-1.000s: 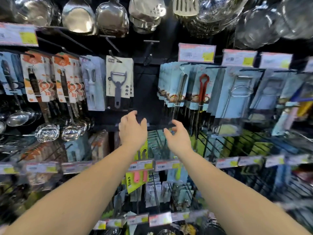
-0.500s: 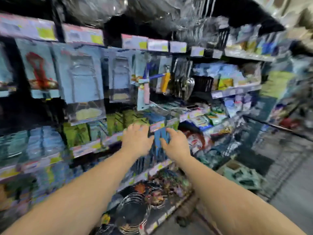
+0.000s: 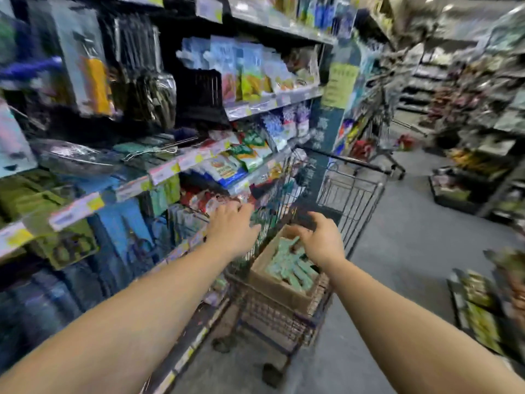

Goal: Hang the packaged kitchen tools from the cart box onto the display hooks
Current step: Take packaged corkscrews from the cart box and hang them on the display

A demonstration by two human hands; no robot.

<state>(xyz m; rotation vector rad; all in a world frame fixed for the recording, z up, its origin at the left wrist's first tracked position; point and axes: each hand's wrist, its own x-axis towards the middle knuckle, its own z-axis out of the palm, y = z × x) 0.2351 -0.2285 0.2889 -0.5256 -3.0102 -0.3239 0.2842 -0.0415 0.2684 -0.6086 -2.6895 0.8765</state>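
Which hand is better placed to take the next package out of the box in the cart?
Probably the right hand: it hangs over the cardboard box, just above the green packages. The left hand is outside the cart's wire side, near the shelf.

Head view, forward-down over cart [image 3: 335, 194], close; blurred, seemingly aisle-facing.

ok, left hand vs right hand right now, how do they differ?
The left hand reaches toward the cart's wire side, beside the shelf; the right hand is over the cardboard box in the cart. The left hand's fingers are spread fairly straight; the right hand's curl down toward the green packages. Whether the right hand grips one is blurred. Both arms are bare and extended.
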